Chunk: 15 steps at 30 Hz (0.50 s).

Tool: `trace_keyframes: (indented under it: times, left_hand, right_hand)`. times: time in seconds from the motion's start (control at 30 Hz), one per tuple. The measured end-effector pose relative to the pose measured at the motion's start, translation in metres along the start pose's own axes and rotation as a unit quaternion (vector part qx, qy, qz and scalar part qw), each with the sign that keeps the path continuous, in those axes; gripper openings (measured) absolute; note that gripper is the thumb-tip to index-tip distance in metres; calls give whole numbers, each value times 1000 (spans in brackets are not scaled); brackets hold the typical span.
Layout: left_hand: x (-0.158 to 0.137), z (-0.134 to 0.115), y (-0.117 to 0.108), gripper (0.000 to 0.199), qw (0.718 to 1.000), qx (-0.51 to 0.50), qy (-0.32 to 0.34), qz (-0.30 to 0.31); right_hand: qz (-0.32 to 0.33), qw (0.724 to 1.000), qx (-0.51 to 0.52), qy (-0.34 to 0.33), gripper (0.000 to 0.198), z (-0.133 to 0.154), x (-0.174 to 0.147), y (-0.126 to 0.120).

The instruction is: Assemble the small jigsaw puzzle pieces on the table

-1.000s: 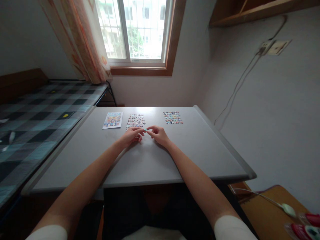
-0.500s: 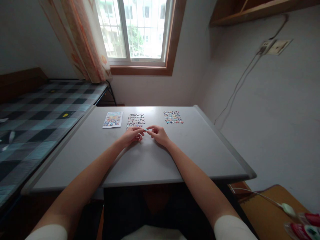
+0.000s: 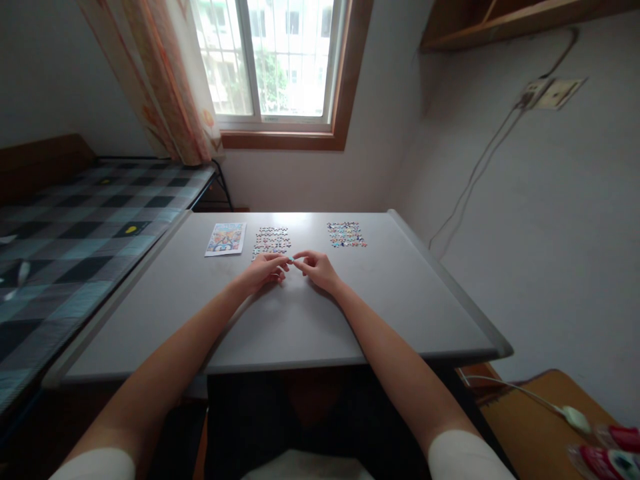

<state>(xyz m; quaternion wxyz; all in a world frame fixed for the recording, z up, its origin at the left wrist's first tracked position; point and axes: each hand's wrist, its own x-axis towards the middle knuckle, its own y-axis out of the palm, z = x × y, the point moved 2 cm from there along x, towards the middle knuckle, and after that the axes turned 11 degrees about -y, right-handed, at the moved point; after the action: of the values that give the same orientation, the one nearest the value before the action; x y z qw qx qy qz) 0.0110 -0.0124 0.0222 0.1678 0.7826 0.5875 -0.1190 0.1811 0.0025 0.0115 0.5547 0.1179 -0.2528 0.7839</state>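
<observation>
Between my two hands is a small light-blue jigsaw puzzle piece (image 3: pixel 291 259), pinched at the fingertips. My left hand (image 3: pixel 265 270) closes thumb and finger on its left side, the other fingers curled beneath. From the right, my right hand (image 3: pixel 317 269) grips the same piece with thumb and index finger. Just beyond my left hand lie rows of puzzle pieces (image 3: pixel 273 241), the nearest row partly hidden by that hand. A second group of puzzle pieces (image 3: pixel 346 235) is laid out in rows farther right. The printed picture sheet (image 3: pixel 226 239) lies at the left.
Everything rests on a grey table (image 3: pixel 400 300) with raised side edges. A bed with a checked cover (image 3: pixel 115 220) stands to the left, under a curtain (image 3: pixel 165 80). On the right, a cable (image 3: pixel 470 180) hangs along the wall, and a wooden stool (image 3: pixel 540 407) holds a white plug.
</observation>
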Motion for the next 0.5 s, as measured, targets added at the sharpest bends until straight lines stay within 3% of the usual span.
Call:
trace_keyframes:
  times: [0.5]
  left_hand:
    - [-3,-2,2,31,1000,7,-5,-6]
  right_hand:
    - [6,1000,-6,-7,40,-1,0,0]
